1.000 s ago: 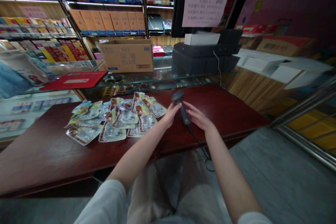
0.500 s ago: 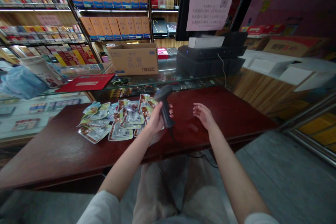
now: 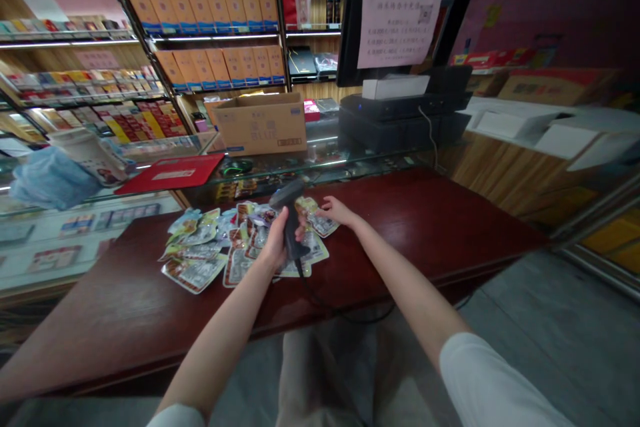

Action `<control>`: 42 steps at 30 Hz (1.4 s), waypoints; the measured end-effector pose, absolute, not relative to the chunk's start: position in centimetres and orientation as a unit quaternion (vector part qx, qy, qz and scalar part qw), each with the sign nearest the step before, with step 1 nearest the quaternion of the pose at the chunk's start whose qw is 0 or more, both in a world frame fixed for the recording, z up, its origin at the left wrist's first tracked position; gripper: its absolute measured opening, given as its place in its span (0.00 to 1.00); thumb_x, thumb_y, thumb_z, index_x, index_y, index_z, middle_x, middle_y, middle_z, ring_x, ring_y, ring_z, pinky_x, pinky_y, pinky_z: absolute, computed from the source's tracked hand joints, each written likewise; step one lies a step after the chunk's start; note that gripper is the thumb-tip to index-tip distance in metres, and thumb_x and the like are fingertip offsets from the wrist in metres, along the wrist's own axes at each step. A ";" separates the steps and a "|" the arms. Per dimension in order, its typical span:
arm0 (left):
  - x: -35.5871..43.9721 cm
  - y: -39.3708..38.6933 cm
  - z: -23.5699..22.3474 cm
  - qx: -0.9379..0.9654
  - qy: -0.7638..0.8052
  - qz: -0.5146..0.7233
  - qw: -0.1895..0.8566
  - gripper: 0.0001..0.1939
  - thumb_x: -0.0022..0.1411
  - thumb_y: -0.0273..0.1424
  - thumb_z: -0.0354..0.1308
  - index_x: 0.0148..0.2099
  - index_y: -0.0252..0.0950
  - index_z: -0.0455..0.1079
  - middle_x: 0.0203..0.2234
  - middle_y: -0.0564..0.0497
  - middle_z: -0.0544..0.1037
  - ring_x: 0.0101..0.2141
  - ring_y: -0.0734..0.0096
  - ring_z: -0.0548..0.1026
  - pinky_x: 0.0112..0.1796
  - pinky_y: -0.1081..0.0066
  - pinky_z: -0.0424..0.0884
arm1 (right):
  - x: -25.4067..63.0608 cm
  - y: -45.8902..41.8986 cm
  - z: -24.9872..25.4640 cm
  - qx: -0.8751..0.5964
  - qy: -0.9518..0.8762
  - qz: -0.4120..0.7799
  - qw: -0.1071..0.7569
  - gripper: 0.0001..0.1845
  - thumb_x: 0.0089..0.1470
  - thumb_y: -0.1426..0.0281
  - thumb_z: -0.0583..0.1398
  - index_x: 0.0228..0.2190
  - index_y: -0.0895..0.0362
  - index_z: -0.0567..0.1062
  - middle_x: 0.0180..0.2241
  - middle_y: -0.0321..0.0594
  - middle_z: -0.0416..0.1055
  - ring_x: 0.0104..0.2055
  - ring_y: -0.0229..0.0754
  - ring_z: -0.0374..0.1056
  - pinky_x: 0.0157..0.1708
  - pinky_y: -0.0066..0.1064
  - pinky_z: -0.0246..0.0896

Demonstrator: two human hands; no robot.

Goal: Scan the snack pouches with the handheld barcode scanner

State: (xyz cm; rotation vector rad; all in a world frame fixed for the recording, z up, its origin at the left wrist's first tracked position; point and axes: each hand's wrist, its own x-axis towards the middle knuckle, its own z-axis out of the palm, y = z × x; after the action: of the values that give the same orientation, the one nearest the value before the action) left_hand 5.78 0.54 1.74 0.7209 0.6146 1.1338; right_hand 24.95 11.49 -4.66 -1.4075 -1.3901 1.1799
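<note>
One packet [image 3: 325,226] lies at the right hand [image 3: 341,212], hold unconfirmed, right of the scanner [image 3: 291,220] gripped near-upright by the left hand [image 3: 275,241].

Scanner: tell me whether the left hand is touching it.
Touching: the head view shows the left hand wrapped around the scanner, with its fingers showing on the other side.

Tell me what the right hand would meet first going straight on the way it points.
The right hand would probably meet the rightmost packet first; whether the two touch now is unclear from this angle.
</note>
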 end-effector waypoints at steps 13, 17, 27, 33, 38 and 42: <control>7.1 -0.9 -0.2 0.398 0.266 0.492 0.727 0.30 0.50 0.54 0.66 0.40 0.33 0.68 0.19 0.55 0.72 0.16 0.78 0.64 0.17 0.77 0.56 | 31.1 12.5 -2.6 -0.453 -0.507 0.544 0.491 0.25 0.32 0.67 0.74 0.35 0.56 0.77 0.36 0.41 0.81 0.36 0.46 0.77 0.41 0.37 0.71; 7.8 -0.6 -0.3 0.413 0.272 0.470 0.731 0.27 0.54 0.53 0.64 0.39 0.32 0.69 0.20 0.51 0.74 0.16 0.78 0.66 0.18 0.76 0.57 | 35.5 12.9 -3.2 -0.430 -0.407 0.495 0.636 0.28 0.31 0.64 0.74 0.37 0.53 0.74 0.34 0.37 0.80 0.35 0.46 0.77 0.42 0.40 0.72; 10.8 -1.0 0.0 0.427 0.304 0.442 0.728 0.35 0.48 0.57 0.66 0.46 0.34 0.65 0.22 0.51 0.76 0.17 0.74 0.69 0.18 0.75 0.59 | 38.1 13.5 -4.6 -0.439 -0.354 0.419 0.711 0.27 0.31 0.60 0.73 0.36 0.53 0.75 0.36 0.37 0.80 0.38 0.48 0.76 0.44 0.42 0.72; 10.4 -1.8 -1.3 0.423 0.328 0.416 0.735 0.36 0.48 0.60 0.64 0.43 0.35 0.64 0.19 0.52 0.75 0.15 0.74 0.68 0.17 0.75 0.59 | 37.3 13.3 -4.8 -0.440 -0.355 0.425 0.707 0.26 0.32 0.60 0.73 0.36 0.53 0.77 0.36 0.38 0.80 0.39 0.49 0.77 0.43 0.42 0.72; 10.7 -1.9 -1.4 0.440 0.350 0.410 0.719 0.34 0.48 0.60 0.63 0.41 0.36 0.63 0.19 0.53 0.74 0.14 0.75 0.67 0.16 0.75 0.58 | 36.8 12.9 -4.5 -0.441 -0.371 0.422 0.700 0.26 0.32 0.59 0.73 0.36 0.54 0.76 0.36 0.39 0.81 0.39 0.50 0.77 0.44 0.43 0.72; 10.9 -2.3 -1.3 0.449 0.349 0.399 0.719 0.33 0.50 0.59 0.63 0.40 0.36 0.63 0.19 0.54 0.74 0.14 0.75 0.67 0.15 0.76 0.58 | 36.6 12.3 -4.1 -0.426 -0.412 0.419 0.688 0.25 0.36 0.57 0.72 0.36 0.54 0.76 0.38 0.42 0.81 0.41 0.52 0.77 0.45 0.44 0.71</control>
State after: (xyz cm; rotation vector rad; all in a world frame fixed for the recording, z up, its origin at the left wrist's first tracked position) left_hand 10.87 -2.30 -1.33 0.9934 0.7721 0.8827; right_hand 36.56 12.33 -4.06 -0.9531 -0.9232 0.9378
